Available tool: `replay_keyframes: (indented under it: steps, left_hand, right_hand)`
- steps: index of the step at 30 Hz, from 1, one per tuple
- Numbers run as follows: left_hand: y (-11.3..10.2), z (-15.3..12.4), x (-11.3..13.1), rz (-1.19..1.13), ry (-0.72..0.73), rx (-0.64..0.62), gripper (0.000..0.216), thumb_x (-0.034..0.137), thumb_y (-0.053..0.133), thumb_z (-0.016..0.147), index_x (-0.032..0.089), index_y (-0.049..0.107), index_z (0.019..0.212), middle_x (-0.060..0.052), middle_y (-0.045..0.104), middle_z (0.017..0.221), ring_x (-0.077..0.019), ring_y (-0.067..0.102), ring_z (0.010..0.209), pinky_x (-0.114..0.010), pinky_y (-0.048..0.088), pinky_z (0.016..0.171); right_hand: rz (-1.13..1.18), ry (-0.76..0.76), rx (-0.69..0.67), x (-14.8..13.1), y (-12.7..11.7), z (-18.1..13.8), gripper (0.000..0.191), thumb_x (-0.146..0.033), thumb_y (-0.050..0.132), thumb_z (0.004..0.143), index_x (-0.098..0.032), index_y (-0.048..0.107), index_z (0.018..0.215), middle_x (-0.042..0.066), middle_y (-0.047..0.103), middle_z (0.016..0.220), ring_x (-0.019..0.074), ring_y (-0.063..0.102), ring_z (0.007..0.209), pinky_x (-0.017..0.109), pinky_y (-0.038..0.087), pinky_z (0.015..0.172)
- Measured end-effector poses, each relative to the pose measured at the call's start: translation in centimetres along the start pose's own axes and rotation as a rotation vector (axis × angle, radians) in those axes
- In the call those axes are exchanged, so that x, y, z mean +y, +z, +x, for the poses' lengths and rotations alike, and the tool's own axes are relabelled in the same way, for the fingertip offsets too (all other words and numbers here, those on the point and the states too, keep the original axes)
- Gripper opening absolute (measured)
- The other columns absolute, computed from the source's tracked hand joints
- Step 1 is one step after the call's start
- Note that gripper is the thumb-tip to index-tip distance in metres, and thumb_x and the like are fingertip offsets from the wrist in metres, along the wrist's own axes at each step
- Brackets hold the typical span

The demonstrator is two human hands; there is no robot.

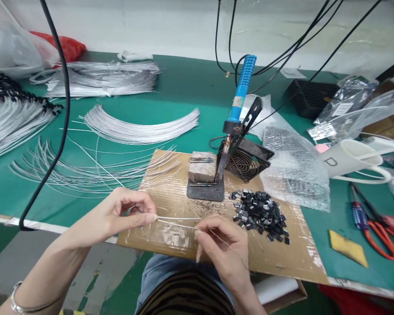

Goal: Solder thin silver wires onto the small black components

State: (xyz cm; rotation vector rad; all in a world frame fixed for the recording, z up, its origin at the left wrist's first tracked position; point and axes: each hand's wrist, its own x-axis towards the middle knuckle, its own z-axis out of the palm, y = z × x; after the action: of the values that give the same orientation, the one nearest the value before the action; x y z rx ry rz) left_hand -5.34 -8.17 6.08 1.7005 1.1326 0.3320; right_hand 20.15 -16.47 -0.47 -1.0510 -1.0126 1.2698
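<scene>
Above the near edge of a cardboard sheet [184,238], my left hand [126,212] pinches white wires [177,218] between thumb and fingertips. Facing it, my right hand [221,245] closes thumb and finger on one of these wires. A thin strand trails from the right fingers over the back of that hand. Just beyond my hands, a soldering iron with a blue handle [243,89] rests upright in its stand [205,192]. Right of my right hand lies a heap of small black pieces [261,214].
Loose white wires [95,170] and a curved wire bundle [144,129] lie on the left of the green table. A small black fan [248,159] stands behind the iron. To the right are bubble wrap [292,162], a white mug [351,159], a yellow sponge [348,248] and orange-handled scissors [382,243].
</scene>
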Motion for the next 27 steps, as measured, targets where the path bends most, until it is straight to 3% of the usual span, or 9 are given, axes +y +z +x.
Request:
replay_keyframes:
  steps: [16,22,24,27]
  left_hand:
    - [0.4,-0.5,-0.2,-0.083,-0.004,-0.105,0.026,0.04,0.068,0.095,0.021,0.07,0.077,0.001,0.058,0.065,-0.0133,0.046,0.06,-0.026,0.033,0.055]
    - [0.7,-0.2,0.5,0.025,0.048,-0.064,0.03,0.04,0.064,0.098,0.021,0.069,0.076,0.0,0.062,0.065,-0.0136,0.05,0.061,-0.025,0.037,0.056]
    - [1.4,-0.3,1.2,0.122,0.075,0.005,0.023,0.039,0.065,0.098,0.023,0.072,0.084,-0.001,0.067,0.071,-0.0152,0.055,0.064,-0.025,0.041,0.058]
    - [3.7,-0.4,2.5,0.217,0.099,0.072,0.02,0.039,0.069,0.096,0.029,0.074,0.112,-0.001,0.075,0.084,-0.018,0.063,0.068,-0.027,0.048,0.06]
  right_hand:
    - [0.139,0.101,-0.01,0.1,0.0,0.3,0.022,-0.033,0.082,0.089,-0.019,0.074,0.075,-0.005,0.062,0.064,0.0084,0.061,0.04,0.019,0.048,0.04]
    - [-0.025,-0.013,-0.027,-0.3,-0.6,0.1,0.021,-0.028,0.073,0.096,-0.019,0.071,0.077,-0.004,0.063,0.07,0.0083,0.06,0.045,0.023,0.046,0.049]
    - [-0.13,-0.073,-0.027,-0.7,-0.7,0.1,0.021,-0.025,0.07,0.098,-0.02,0.069,0.078,-0.003,0.062,0.07,0.0095,0.06,0.052,0.025,0.046,0.055]
    - [-0.235,-0.144,-0.033,-1.0,-0.8,0.2,0.019,-0.022,0.067,0.099,-0.021,0.069,0.08,-0.002,0.063,0.073,0.0128,0.061,0.064,0.027,0.045,0.061]
